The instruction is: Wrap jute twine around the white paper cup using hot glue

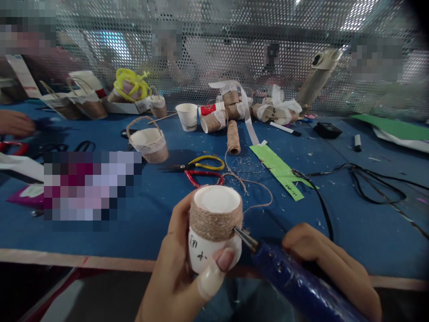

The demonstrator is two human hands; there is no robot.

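A white paper cup (214,201), upside down, is gripped by my left hand (187,264) with the thumb across its front. Twine (209,223) is wound round the upper half of the cup, and a loose strand trails from it to a twine spool (233,137) lying behind. My right hand (330,268) is wrapped round a blue hot glue gun (298,281). The gun's metal nozzle touches or nearly touches the lower edge of the winding. Scissors (204,169) with one yellow and one red handle lie just beyond the cup.
A small twine-wrapped basket (150,144) stands left of the scissors. A green paper strip (279,172) and black cables (365,174) lie to the right. More cups and wrapped baskets line the perforated metal screen (214,53). Another person's hand (15,124) rests far left.
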